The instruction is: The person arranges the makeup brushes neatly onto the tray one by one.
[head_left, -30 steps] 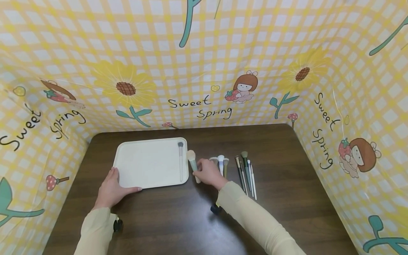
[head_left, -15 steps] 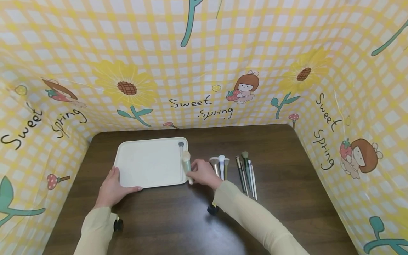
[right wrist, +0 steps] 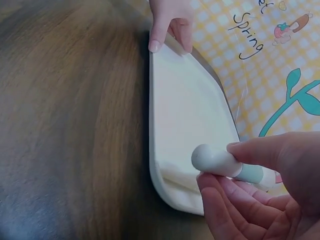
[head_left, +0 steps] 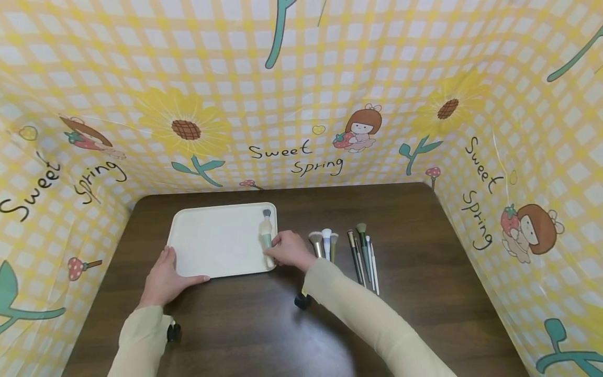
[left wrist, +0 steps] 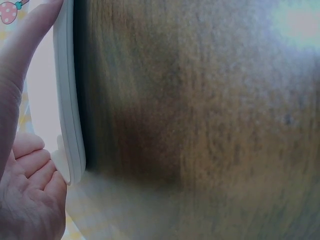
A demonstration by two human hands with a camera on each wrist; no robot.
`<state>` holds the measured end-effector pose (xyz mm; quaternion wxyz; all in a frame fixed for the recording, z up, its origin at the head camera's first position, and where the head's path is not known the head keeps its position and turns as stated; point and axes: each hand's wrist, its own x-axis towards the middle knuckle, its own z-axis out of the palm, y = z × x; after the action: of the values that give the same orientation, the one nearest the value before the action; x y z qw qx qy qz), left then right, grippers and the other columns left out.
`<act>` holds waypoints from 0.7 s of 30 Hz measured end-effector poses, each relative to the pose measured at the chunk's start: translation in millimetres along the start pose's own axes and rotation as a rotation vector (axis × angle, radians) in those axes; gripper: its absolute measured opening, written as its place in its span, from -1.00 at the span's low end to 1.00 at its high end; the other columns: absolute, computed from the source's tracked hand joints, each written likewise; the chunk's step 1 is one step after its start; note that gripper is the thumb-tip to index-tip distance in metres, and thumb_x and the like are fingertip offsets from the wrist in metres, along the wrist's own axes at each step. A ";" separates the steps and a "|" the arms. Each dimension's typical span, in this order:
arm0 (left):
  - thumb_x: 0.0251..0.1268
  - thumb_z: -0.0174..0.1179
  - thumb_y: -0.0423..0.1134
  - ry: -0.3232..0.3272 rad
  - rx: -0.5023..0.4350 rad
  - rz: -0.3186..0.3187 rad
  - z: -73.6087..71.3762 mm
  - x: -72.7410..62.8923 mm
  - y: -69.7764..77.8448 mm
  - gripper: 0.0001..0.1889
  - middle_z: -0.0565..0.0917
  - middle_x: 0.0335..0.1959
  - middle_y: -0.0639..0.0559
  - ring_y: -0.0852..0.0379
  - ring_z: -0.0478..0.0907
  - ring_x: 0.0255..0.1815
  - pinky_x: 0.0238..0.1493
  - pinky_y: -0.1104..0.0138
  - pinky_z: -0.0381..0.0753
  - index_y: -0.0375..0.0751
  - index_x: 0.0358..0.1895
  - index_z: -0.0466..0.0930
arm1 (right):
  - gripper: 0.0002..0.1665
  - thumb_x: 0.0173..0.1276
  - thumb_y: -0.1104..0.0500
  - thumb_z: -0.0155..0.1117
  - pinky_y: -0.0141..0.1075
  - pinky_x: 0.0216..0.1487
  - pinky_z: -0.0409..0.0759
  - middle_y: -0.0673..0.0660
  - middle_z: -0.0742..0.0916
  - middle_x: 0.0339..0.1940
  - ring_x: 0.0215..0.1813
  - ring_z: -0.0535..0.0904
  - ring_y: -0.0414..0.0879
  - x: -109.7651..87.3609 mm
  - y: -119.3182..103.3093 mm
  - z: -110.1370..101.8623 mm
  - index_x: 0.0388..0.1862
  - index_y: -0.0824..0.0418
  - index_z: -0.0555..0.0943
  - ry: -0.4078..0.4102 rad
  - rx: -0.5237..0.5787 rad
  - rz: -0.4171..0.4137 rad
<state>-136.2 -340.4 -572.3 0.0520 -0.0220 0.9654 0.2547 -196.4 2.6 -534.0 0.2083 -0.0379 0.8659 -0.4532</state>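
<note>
The makeup brush (head_left: 266,235) with pale bristles and a mint green ferrule is pinched in my right hand (head_left: 289,248), over the right side of the white tray (head_left: 212,243). The right wrist view shows its white handle end (right wrist: 212,159) between thumb and fingers, raised above the tray. Beneath it in the head view, a thin brush with dark bristles (head_left: 266,213) lies in the tray, mostly hidden by the held brush. My left hand (head_left: 162,277) grips the tray's near left corner, thumb along the front rim and fingers at the left rim.
Right of the tray, a group of brushes (head_left: 327,238) lies partly behind my right wrist. Farther right, several slimmer brushes (head_left: 365,256) lie side by side. Yellow checked cloth (head_left: 292,94) walls in the back and sides of the dark wooden table (head_left: 245,324).
My right hand has carried the pale-bristled brush leftward from beside the tray to over its right side. The brushes on the right are less covered. My left hand stays at the tray corner.
</note>
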 end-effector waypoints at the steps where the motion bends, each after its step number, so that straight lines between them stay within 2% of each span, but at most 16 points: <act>1: -0.22 0.48 0.49 -0.001 0.000 -0.001 -0.3 -0.2 0.4 0.56 -0.09 0.50 -0.69 -0.53 -0.12 0.54 0.38 -0.35 0.08 -0.70 0.51 -0.18 | -0.70 0.31 0.07 0.51 -0.30 -0.50 0.66 0.07 0.71 -0.62 -0.57 0.69 -0.11 1.4 -1.8 1.0 -0.24 0.22 0.60 -0.007 0.022 0.012; 7: -0.22 0.49 0.48 -0.006 -0.003 -0.007 -2.3 -1.0 3.2 0.56 -0.10 0.49 -0.69 -0.53 -0.12 0.53 0.38 -0.35 0.07 -0.70 0.51 -0.18 | -0.70 0.34 0.11 0.49 -0.12 -0.39 0.76 0.13 0.73 -0.58 -0.56 0.72 -0.05 6.5 -13.3 4.5 -0.22 0.24 0.55 -0.026 0.100 0.039; 14: -0.22 0.49 0.49 -0.015 -0.001 -0.014 -1.3 -0.3 1.3 0.57 -0.12 0.51 -0.67 -0.52 -0.14 0.54 0.38 -0.35 0.06 -0.69 0.51 -0.20 | -0.76 0.34 0.18 0.45 -0.25 -0.46 0.73 0.14 0.71 -0.54 -0.59 0.70 -0.09 13.9 -22.0 9.7 -0.24 0.26 0.55 -0.026 0.143 0.087; 21: -0.21 0.49 0.48 -0.014 0.000 -0.015 -1.0 0.3 0.6 0.56 -0.13 0.51 -0.67 -0.52 -0.14 0.54 0.38 -0.36 0.06 -0.69 0.51 -0.20 | -0.81 0.33 0.25 0.46 -0.22 -0.37 0.75 0.20 0.74 -0.51 -0.50 0.75 -0.01 22.4 -24.9 12.4 -0.38 0.31 0.62 -0.033 0.185 0.144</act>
<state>-136.6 -340.4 -571.2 0.0608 -0.0274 0.9647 0.2546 -214.9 -27.2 -527.6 0.2571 0.0363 0.8172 -0.5145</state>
